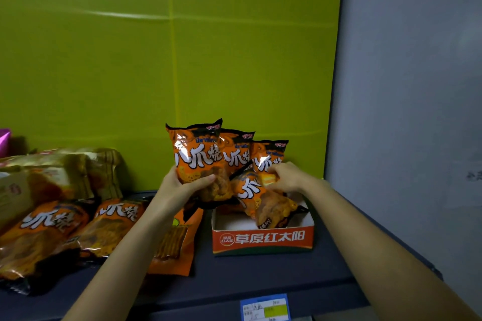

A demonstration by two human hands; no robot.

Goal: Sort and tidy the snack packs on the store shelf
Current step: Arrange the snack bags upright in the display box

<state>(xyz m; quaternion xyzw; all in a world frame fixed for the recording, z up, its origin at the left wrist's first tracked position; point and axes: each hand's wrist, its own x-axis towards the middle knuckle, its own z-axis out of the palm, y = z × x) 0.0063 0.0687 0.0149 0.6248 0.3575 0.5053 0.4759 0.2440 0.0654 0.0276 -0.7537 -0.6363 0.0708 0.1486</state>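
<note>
Dark grey shelf [260, 273], green back panel [156, 60], grey wall [404, 86] at right; left hand [182, 186] fingers clamped round upright orange snack pack [198, 156], just above orange display box [263, 240]; right hand [287, 177] fingers curled on boxed packs [240, 155]; loose packs [52, 229] lying left; price label [264, 307] on front edge

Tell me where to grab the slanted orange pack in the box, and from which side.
Probably best taken by its puffy middle, fingers and thumb across its width, coming from above and the front. The slanted pack lies face up inside the box with both long edges free; its upper end is crowded by the right hand and upright packs.
</note>
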